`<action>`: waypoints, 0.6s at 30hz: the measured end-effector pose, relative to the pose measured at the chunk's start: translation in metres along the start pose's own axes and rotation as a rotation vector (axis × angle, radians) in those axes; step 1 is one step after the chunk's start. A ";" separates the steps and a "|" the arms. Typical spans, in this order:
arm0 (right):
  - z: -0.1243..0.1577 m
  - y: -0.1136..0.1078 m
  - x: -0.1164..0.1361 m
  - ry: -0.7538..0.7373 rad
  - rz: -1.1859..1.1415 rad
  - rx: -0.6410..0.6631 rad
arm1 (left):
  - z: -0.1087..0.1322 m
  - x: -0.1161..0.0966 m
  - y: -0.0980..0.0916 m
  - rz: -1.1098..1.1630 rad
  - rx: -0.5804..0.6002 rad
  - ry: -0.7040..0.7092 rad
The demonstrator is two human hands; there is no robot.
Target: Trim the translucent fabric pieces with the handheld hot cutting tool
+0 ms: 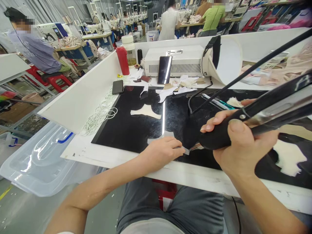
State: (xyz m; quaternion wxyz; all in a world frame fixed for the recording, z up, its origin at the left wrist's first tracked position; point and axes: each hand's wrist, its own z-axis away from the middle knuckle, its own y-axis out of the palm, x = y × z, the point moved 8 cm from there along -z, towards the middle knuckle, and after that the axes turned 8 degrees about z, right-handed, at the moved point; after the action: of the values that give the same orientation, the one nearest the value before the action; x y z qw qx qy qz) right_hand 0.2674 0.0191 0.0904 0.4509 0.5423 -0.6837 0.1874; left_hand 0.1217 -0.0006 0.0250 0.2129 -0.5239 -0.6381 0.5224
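My left hand [165, 151] rests on the black mat [117, 126], fingers closed and pressed on a small pale grey, translucent cut piece [168, 134] that shows beyond and beside the fingers. My right hand [243, 146] is wrapped round a thick black-handled tool [219, 135] with a metal strip and a screw. A narrow metal tip at its lower end meets the edge of the pale piece, close to my left fingertips. The tool's exact kind is unclear. Farther back lies a cream curved fabric piece [146, 111]; another cream piece [290, 159] lies to the right.
Behind the mat stand a white vented box [175, 60], a phone [164, 70] and a red bottle [122, 61]. White scraps [168, 92] lie before them. Pale elastic loops [97, 117] cover the left edge. A black cable [234, 81] crosses the right. Several people sit at sewing tables beyond.
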 end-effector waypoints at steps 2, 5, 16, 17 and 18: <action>0.000 -0.002 0.000 -0.005 -0.018 0.007 | 0.000 0.000 0.000 -0.002 0.010 0.002; 0.001 -0.003 0.001 -0.021 -0.048 0.028 | 0.001 0.000 0.000 -0.006 0.019 0.005; -0.001 0.000 0.000 0.056 -0.054 0.053 | 0.007 0.005 -0.008 0.027 -0.024 0.011; -0.004 0.000 0.002 0.045 -0.033 0.068 | 0.012 0.009 -0.015 0.042 -0.040 -0.011; -0.008 0.001 0.006 0.022 0.006 0.088 | 0.018 0.015 -0.023 0.058 -0.056 -0.048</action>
State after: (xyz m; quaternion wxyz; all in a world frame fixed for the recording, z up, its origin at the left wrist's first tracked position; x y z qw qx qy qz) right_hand 0.2697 0.0218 0.0996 0.4336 0.5575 -0.6713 0.2248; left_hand 0.0913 0.0070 0.0343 0.1678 -0.5353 -0.6420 0.5226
